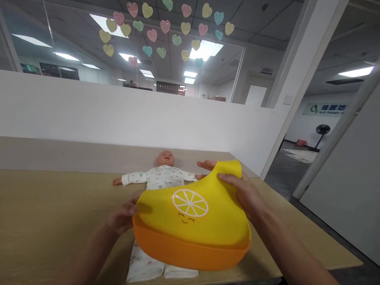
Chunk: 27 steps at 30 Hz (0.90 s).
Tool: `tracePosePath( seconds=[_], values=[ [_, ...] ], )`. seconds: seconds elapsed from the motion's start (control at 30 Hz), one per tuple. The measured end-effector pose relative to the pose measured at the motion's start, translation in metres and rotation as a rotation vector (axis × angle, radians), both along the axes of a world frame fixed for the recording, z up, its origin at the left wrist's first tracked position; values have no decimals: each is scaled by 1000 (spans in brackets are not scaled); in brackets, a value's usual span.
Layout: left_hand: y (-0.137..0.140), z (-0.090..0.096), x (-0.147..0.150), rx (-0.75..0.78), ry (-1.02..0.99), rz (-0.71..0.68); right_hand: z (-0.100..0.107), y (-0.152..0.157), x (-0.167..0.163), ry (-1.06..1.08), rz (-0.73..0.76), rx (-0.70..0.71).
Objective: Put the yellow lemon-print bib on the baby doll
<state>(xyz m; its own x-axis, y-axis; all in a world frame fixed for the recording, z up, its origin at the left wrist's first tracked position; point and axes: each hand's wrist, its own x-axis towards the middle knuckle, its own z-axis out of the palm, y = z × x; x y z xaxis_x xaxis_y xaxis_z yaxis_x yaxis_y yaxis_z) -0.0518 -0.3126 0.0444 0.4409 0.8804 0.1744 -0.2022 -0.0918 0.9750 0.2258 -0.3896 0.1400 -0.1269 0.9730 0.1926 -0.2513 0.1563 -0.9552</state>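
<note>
Centrally, a yellow bib [192, 225] is held up over a doll [164, 176] lying on a table [59, 221].
Left hand [123, 215] pinches its side, right hand [246, 192] grasps its neck strap [233, 168]; light, even support probably keeps the pocket [191, 250] level.

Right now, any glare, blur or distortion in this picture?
Head view: the ceiling lights burn out to white; the left hand looks softer than the yellow bib; the door frame leans, perhaps from camera tilt or wide-angle stretch.
</note>
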Motion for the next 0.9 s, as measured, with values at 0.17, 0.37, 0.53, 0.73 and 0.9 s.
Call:
tracePosePath(
  seconds=[0.17, 0.37, 0.53, 0.73, 0.9],
  values=[
    [16, 25, 10, -288, -195, 127, 0, 31, -8, -59, -18, 114],
    [63, 30, 6, -271, -114, 126, -4, 104, -13, -244, -138, 201],
    [109, 11, 4, -222, -10, 122, -29, 178, -11, -425, -245, 187],
    [150, -5, 8, -213, 36, 109, -71, 257, 1, -812, -445, 453],
    [172, -12, 14, -234, 39, 122, -91, 292, 2, -1053, -465, 488]
  ],
)
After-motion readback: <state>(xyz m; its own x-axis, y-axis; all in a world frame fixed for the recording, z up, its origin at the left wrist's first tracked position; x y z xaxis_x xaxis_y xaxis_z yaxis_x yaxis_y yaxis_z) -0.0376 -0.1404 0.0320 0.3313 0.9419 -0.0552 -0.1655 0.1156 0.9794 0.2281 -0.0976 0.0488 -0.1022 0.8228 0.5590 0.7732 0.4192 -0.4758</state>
